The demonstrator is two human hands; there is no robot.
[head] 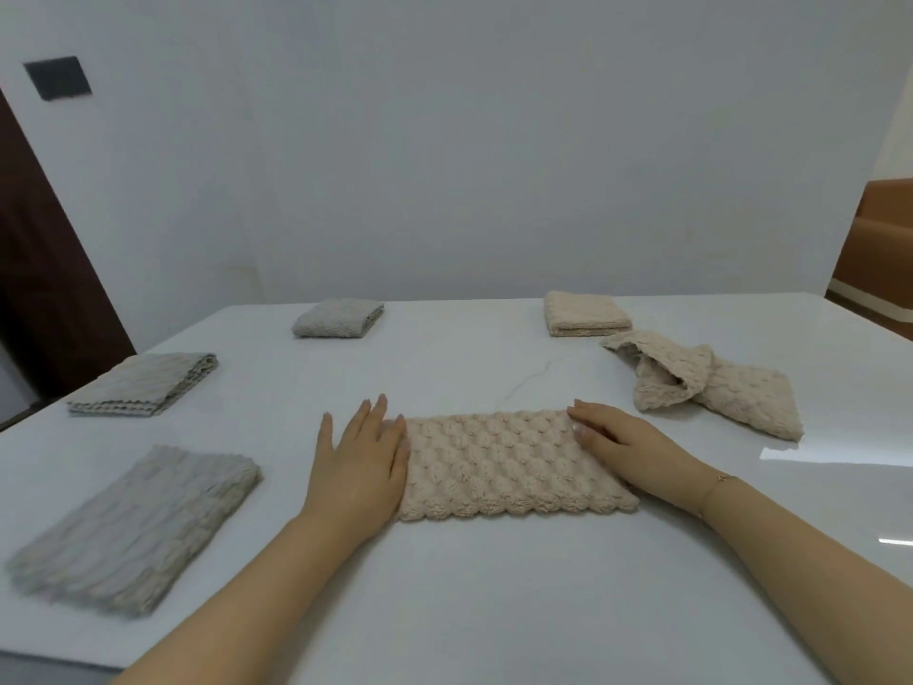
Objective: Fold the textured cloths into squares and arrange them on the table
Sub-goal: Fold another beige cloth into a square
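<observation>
Folding is half done on the beige, bubble-textured cloth point(514, 464), a long rectangle near the white surface's point(469, 610) front edge. Left hand point(358, 462) and right hand point(620, 447) rest flat on its ends, fingers straight and together. Next, I judge, one end must be lifted over the other to make a square.

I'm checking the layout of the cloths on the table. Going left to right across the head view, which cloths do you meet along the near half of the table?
Nearest folded grey cloth → beige cloth under both hands → crumpled beige cloth.
</observation>
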